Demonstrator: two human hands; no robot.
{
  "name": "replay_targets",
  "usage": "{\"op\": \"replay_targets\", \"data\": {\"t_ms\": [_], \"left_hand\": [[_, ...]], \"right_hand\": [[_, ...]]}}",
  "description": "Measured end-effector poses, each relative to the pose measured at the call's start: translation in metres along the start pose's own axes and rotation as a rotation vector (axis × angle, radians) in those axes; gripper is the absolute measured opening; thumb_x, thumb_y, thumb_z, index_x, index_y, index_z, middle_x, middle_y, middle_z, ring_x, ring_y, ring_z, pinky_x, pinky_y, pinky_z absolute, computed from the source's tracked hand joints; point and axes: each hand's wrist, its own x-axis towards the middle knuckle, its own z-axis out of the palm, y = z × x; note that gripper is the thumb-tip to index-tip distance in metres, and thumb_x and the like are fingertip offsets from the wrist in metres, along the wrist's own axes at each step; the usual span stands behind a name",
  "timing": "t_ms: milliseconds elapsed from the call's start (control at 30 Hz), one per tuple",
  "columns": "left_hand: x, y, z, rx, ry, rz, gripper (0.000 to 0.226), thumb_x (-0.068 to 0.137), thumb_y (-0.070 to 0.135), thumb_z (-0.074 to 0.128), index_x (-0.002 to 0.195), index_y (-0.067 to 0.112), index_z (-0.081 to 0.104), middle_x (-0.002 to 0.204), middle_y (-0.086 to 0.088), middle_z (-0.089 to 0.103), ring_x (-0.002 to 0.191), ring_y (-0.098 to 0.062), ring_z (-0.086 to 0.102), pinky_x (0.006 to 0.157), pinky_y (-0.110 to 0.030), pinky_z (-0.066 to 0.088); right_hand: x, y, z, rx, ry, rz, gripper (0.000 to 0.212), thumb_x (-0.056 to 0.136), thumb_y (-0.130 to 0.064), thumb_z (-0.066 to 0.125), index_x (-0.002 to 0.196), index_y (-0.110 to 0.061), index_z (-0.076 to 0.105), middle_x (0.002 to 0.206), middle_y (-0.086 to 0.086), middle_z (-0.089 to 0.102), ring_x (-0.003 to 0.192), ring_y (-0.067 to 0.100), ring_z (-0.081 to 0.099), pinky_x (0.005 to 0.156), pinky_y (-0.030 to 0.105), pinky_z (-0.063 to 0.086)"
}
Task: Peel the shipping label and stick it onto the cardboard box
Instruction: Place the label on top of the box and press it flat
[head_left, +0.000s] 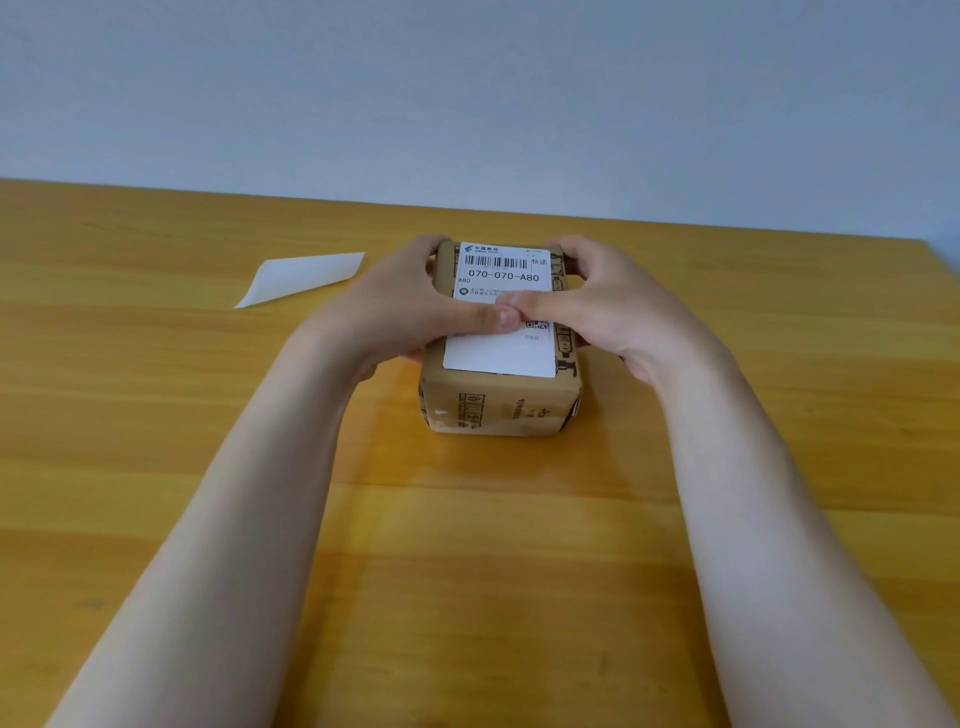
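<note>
A small brown cardboard box (498, 405) stands in the middle of the wooden table. A white shipping label (501, 270) with a barcode and "070-070-A80" lies flat on its top face. My left hand (415, 296) wraps the box's left side, its thumb pressing on the middle of the label. My right hand (602, 301) wraps the right side, thumb also on the label. The two thumb tips meet at the label's centre and hide part of its print.
A white backing sheet (304, 278), slightly curled, lies on the table (156, 415) to the left of the box. A pale wall rises behind the table's far edge. The table's right edge shows at the far right.
</note>
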Motion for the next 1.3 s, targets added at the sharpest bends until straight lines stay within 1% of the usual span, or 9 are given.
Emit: {"op": "replay_targets", "data": {"t_ms": [133, 233, 400, 667, 833, 967, 1133, 1233, 1300], "left_hand": [[0.0, 0.0, 0.0, -0.034, 0.099, -0.008, 0.073, 0.072, 0.04, 0.095, 0.132, 0.031, 0.053, 0.108, 0.02, 0.063, 0.082, -0.004, 0.074, 0.045, -0.019, 0.057], [0.003, -0.002, 0.001, -0.049, 0.159, -0.024, 0.066, 0.074, 0.042, 0.094, 0.128, 0.027, 0.06, 0.108, 0.013, 0.068, 0.067, -0.003, 0.076, 0.042, -0.019, 0.055], [0.007, -0.006, 0.001, -0.082, 0.208, -0.047, 0.059, 0.076, 0.043, 0.093, 0.122, 0.019, 0.064, 0.103, 0.002, 0.078, 0.059, -0.001, 0.077, 0.042, -0.024, 0.057], [0.009, -0.008, 0.001, -0.143, 0.265, -0.049, 0.036, 0.087, 0.041, 0.086, 0.101, 0.017, 0.063, 0.075, 0.002, 0.079, 0.052, -0.008, 0.076, 0.04, -0.024, 0.054], [0.01, -0.009, 0.002, -0.122, 0.279, -0.048, 0.033, 0.092, 0.045, 0.079, 0.094, 0.019, 0.061, 0.08, 0.0, 0.079, 0.048, -0.011, 0.074, 0.042, -0.027, 0.055], [0.008, -0.005, 0.005, -0.064, 0.275, -0.057, 0.038, 0.096, 0.05, 0.073, 0.109, 0.015, 0.065, 0.085, 0.005, 0.077, 0.059, -0.008, 0.074, 0.042, -0.023, 0.054], [0.006, -0.001, -0.001, -0.06, 0.138, 0.001, 0.076, 0.087, 0.051, 0.08, 0.153, 0.026, 0.052, 0.127, 0.009, 0.071, 0.1, -0.01, 0.075, 0.076, -0.032, 0.062], [0.007, -0.005, -0.003, -0.039, 0.063, 0.03, 0.117, 0.072, 0.045, 0.094, 0.168, 0.025, 0.03, 0.148, 0.009, 0.057, 0.115, -0.015, 0.069, 0.096, -0.037, 0.06], [0.007, -0.006, -0.001, -0.055, 0.071, 0.047, 0.117, 0.07, 0.043, 0.095, 0.167, 0.024, 0.033, 0.134, 0.014, 0.058, 0.107, -0.006, 0.066, 0.083, -0.025, 0.058]], "right_hand": [[0.003, 0.002, 0.005, 0.005, 0.091, 0.017, 0.071, 0.075, -0.045, 0.089, 0.135, -0.025, 0.057, 0.109, -0.017, 0.071, 0.076, -0.005, 0.073, 0.057, 0.016, 0.053], [0.004, 0.002, 0.008, 0.006, 0.149, 0.012, 0.068, 0.074, -0.049, 0.089, 0.13, -0.023, 0.061, 0.106, -0.013, 0.074, 0.069, -0.006, 0.073, 0.049, 0.014, 0.051], [0.004, 0.002, 0.008, 0.016, 0.192, 0.008, 0.063, 0.074, -0.049, 0.09, 0.125, -0.021, 0.068, 0.105, -0.008, 0.077, 0.082, 0.003, 0.075, 0.051, 0.017, 0.05], [0.005, 0.005, 0.006, 0.012, 0.241, 0.006, 0.031, 0.076, -0.051, 0.086, 0.095, -0.027, 0.08, 0.083, -0.01, 0.08, 0.078, 0.008, 0.077, 0.061, 0.029, 0.057], [0.004, 0.005, 0.006, -0.002, 0.284, 0.002, 0.024, 0.081, -0.053, 0.078, 0.085, -0.03, 0.083, 0.076, -0.014, 0.079, 0.077, 0.019, 0.077, 0.068, 0.043, 0.066], [0.003, 0.003, 0.005, 0.0, 0.22, 0.001, 0.02, 0.09, -0.047, 0.074, 0.087, -0.028, 0.081, 0.075, -0.013, 0.079, 0.068, 0.009, 0.073, 0.049, 0.023, 0.055], [-0.001, -0.002, -0.002, 0.061, 0.039, -0.015, 0.013, 0.098, -0.043, 0.068, 0.087, -0.034, 0.069, 0.082, -0.024, 0.071, 0.068, -0.015, 0.068, 0.054, 0.008, 0.049], [-0.002, -0.003, -0.001, 0.054, -0.011, -0.03, 0.017, 0.092, -0.04, 0.076, 0.106, -0.035, 0.069, 0.103, -0.022, 0.075, 0.079, -0.014, 0.07, 0.065, 0.013, 0.051], [-0.002, -0.004, 0.003, 0.026, 0.01, -0.045, 0.037, 0.087, -0.04, 0.08, 0.121, -0.031, 0.067, 0.11, -0.019, 0.075, 0.087, -0.006, 0.072, 0.07, 0.018, 0.053]]}}
